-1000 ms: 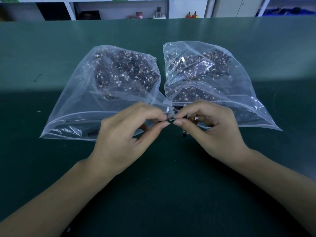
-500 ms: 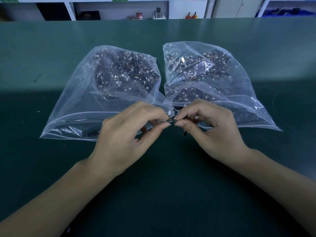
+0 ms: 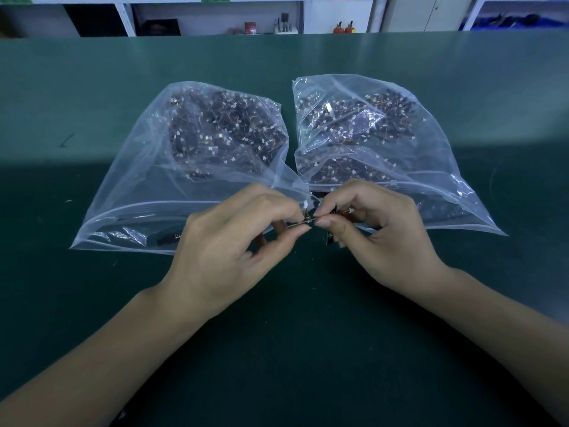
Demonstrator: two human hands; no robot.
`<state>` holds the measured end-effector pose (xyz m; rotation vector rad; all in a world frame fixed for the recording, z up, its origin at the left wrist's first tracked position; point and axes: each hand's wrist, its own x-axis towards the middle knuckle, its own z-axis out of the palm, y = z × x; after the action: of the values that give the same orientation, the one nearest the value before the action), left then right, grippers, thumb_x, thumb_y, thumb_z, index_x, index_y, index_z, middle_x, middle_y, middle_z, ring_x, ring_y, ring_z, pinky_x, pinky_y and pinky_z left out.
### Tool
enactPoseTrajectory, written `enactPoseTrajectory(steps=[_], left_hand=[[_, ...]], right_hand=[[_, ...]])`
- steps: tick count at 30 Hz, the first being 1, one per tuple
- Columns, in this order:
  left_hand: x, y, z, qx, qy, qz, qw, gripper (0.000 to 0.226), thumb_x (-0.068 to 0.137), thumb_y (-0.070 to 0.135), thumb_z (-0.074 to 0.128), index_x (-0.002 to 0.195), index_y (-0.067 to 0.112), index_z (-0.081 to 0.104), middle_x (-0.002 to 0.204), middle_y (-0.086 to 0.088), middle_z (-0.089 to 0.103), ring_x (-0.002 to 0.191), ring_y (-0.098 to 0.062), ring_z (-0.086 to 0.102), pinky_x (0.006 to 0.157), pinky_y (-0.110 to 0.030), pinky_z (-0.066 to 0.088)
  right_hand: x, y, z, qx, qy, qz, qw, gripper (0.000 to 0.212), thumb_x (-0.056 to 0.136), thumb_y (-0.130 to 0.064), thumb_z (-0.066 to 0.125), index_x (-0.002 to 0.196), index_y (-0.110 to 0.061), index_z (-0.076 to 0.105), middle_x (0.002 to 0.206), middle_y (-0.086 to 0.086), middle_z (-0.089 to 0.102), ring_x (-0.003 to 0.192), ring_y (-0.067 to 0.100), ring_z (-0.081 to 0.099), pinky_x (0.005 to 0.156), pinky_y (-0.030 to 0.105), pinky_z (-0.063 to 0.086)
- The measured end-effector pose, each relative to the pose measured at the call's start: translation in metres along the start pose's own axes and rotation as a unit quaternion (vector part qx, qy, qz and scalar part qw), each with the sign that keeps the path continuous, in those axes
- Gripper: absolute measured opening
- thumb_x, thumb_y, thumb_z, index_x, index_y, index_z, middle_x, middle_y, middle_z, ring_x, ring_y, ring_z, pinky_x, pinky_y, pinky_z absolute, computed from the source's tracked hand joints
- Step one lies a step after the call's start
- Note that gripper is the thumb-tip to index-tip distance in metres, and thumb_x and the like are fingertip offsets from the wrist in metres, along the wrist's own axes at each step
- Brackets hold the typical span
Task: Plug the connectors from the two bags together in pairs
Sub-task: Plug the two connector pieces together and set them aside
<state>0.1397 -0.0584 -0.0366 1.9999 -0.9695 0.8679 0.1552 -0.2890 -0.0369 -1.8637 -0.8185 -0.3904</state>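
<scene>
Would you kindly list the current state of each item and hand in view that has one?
Left clear plastic bag: lying flat on the green table, filled with small wired connectors.
Right clear plastic bag: lying flat, also filled.
Left hand: pinching a small wired connector piece.
Right hand: pinching the mating piece, fingers meeting the left hand's.
Connector pair: whether it is mated cannot be told.

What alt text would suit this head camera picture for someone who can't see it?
Two hands, left and right, pinch small wired connectors together over a green table. Behind them lie two clear bags full of connectors.
</scene>
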Motion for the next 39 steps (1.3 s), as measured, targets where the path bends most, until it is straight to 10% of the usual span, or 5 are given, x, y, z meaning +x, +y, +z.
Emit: enactPoseTrajectory(steps=[7,18,28,39], left_hand=[[-0.001,0.008,-0.003,0.032,-0.034,-0.084,0.995,0.044,0.089,0.055,0.08,0.113,0.03,0.053,0.11,0.018,0.064,0.08,0.0,0.069,0.048,-0.03,0.054],[-0.004,0.004,0.002,0.001,-0.04,-0.071,0.997,0.031,0.093,0.023,0.08,0.114,0.022,0.057,0.114,0.023,0.069,0.1,0.007,0.073,0.069,-0.022,0.063],[-0.006,-0.005,0.002,0.03,-0.034,-0.056,0.997,0.029,0.101,0.018,0.074,0.127,0.028,0.065,0.108,0.016,0.067,0.095,0.0,0.07,0.073,-0.024,0.06],[-0.002,-0.003,-0.003,0.024,-0.017,-0.032,0.999,0.017,0.106,0.014,0.07,0.122,0.013,0.074,0.109,0.023,0.061,0.092,0.0,0.071,0.074,-0.019,0.058]], right_hand=[[-0.001,-0.008,0.006,0.189,-0.001,0.056,0.98,0.009,0.098,-0.01,0.066,0.1,-0.002,0.062,0.088,0.016,0.068,0.074,0.028,0.071,0.072,0.032,0.061],[-0.001,-0.009,0.007,0.219,0.012,0.075,0.973,0.011,0.097,-0.015,0.066,0.103,-0.006,0.062,0.095,0.018,0.071,0.086,0.031,0.076,0.079,0.041,0.065],[0.001,-0.001,-0.005,0.068,0.047,0.034,0.996,0.005,0.105,-0.025,0.065,0.106,-0.022,0.063,0.099,-0.003,0.071,0.09,0.026,0.072,0.07,0.049,0.062],[0.007,0.025,-0.027,-0.133,0.066,-0.021,0.989,0.013,0.092,0.003,0.075,0.088,0.0,0.063,0.091,0.007,0.075,0.086,0.015,0.077,0.081,0.028,0.064]])
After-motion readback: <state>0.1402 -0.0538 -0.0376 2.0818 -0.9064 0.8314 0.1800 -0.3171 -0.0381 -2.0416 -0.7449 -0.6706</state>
